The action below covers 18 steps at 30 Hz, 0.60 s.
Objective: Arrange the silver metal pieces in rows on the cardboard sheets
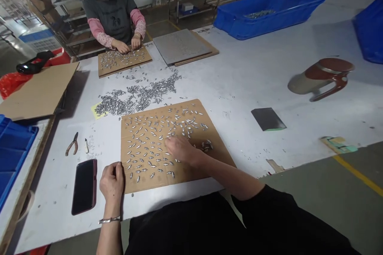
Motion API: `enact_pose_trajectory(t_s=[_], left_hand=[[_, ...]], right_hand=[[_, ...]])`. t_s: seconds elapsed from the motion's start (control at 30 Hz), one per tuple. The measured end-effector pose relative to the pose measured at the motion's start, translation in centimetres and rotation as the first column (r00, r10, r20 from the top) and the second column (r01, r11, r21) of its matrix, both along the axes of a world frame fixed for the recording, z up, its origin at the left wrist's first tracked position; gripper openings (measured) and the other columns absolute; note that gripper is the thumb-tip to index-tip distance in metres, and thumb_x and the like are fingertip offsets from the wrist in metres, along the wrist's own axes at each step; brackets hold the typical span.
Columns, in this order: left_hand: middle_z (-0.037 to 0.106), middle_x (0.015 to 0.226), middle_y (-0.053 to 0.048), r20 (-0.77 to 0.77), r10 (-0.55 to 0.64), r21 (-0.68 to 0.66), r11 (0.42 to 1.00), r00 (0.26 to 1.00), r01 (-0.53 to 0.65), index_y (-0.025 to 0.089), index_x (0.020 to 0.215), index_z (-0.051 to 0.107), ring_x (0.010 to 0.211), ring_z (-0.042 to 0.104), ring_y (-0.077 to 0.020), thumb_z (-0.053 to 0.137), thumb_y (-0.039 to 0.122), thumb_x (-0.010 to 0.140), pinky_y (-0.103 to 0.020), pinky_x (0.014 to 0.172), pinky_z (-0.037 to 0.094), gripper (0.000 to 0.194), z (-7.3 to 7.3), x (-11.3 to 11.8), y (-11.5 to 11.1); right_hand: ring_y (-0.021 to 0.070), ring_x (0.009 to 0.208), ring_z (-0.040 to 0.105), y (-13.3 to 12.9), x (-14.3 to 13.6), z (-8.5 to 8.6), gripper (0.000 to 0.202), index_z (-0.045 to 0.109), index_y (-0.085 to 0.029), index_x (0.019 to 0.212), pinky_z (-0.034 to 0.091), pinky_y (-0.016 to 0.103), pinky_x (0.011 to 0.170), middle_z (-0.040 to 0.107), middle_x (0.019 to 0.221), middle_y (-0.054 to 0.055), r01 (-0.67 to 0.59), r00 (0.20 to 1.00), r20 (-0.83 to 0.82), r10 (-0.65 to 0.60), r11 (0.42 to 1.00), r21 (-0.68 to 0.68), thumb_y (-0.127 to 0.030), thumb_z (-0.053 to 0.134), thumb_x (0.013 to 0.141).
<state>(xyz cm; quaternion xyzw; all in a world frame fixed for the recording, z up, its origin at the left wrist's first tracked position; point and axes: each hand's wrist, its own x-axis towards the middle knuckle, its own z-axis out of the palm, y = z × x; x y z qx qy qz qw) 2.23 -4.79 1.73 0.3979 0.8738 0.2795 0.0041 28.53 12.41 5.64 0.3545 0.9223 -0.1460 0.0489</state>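
Observation:
A sheet of brown cardboard (179, 171) lies before me, dotted with many small, shiny, spindle-shaped metal pieces (150, 163). Over its middle, my right hand (181, 149) reaches down with fingers bent together among the pieces; whatever its fingertips pinch is hidden. My left hand (112, 179) rests at the cardboard's left edge, its fingers curled and closed, and what may be inside them does not show. A few metal pieces cluster beyond my right wrist. Behind the cardboard spreads a loose heap of the same metal pieces (155, 92).
A phone (84, 187), pliers (72, 144) and a blue bin (18, 147) are left. Across the table (239, 71), a co-worker (115, 16) handles pieces on another cardboard (104, 72). Rightward stand a dark block (268, 118), a lidded mug (320, 73) and a blue tub (269, 20).

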Motion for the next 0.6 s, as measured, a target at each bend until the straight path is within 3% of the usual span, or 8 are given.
enact_pose_trajectory(t_s=[0.3, 0.5, 0.6], left_hand=[[0.073, 0.092, -0.006, 0.003, -0.011, 0.004, 1.0, 1.0, 0.011, 0.022, 0.086, 0.072, 0.079, 0.065, -0.0201, 0.054, 0.044, 0.092, -0.031, 0.07, 0.045, 0.029, 0.2, 0.3, 0.0], [0.073, 0.091, -0.006, -0.01, -0.042, 0.008, 0.999, 0.999, 0.042, 0.021, 0.086, 0.072, 0.083, 0.066, -0.0212, 0.053, 0.043, 0.093, -0.031, 0.074, 0.047, 0.03, 0.3, 0.3, -0.2], [0.073, 0.091, -0.006, -0.007, -0.043, 0.013, 0.999, 0.999, 0.044, 0.022, 0.087, 0.072, 0.083, 0.066, -0.0211, 0.053, 0.043, 0.093, -0.031, 0.074, 0.047, 0.03, 0.3, 0.3, -0.2]], right_hand=[[0.0167, 0.074, 0.056, -0.6, 1.9, 1.4, 0.023, 0.067, -0.014, 0.096, 0.024, 0.03, 0.059, 0.069, 0.095, 0.009, -0.018, 1.0, -0.025, 0.018, 1.0, -0.004, -0.02, 0.045, 0.102], [0.0195, 0.082, 0.058, -0.5, 0.4, 0.2, 0.022, 0.068, -0.013, 0.098, 0.03, 0.031, 0.063, 0.069, 0.102, 0.013, -0.055, 0.998, 0.018, 0.054, 0.998, 0.023, -0.015, 0.046, 0.1], [0.0192, 0.082, 0.057, 0.2, -0.3, 0.6, 0.024, 0.068, -0.013, 0.1, 0.031, 0.031, 0.064, 0.069, 0.101, 0.013, -0.028, 1.0, 0.009, 0.028, 0.999, 0.029, -0.015, 0.045, 0.101]])
